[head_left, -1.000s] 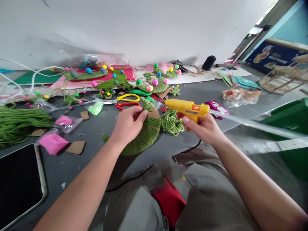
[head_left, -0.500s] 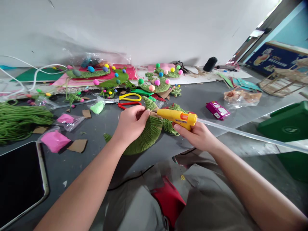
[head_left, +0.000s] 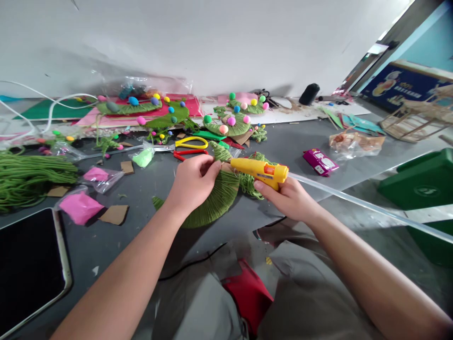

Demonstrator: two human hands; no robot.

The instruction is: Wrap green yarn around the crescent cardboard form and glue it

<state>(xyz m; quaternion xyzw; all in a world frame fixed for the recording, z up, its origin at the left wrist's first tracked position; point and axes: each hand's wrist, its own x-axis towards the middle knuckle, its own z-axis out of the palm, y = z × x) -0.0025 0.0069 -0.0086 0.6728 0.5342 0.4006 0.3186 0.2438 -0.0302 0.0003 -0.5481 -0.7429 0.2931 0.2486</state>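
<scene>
My right hand [head_left: 285,198] grips a yellow hot glue gun [head_left: 260,171], with a long clear glue stick [head_left: 339,191] sticking out of its back. The gun's nozzle points left at a bare patch of cardboard on a curved piece wrapped in green yarn [head_left: 219,200]. My left hand [head_left: 196,182] is closed on that piece near its narrow upper part, thumb and forefinger close to the nozzle. The left fingertips partly hide what they pinch. Just behind the gun lies a loose heap of green yarn [head_left: 250,185].
Scissors with yellow and red handles [head_left: 191,144] lie behind my left hand. At left are a green yarn bundle [head_left: 31,179], pink clay [head_left: 81,208] and a tablet [head_left: 31,269]. Yarn pieces with coloured balls [head_left: 230,125] line the back; a purple packet [head_left: 320,163] lies right.
The glue gun has shifted very slightly, its back end a little left and the glue stick's far end lower. My left hand and the wrapped piece have stayed in place.
</scene>
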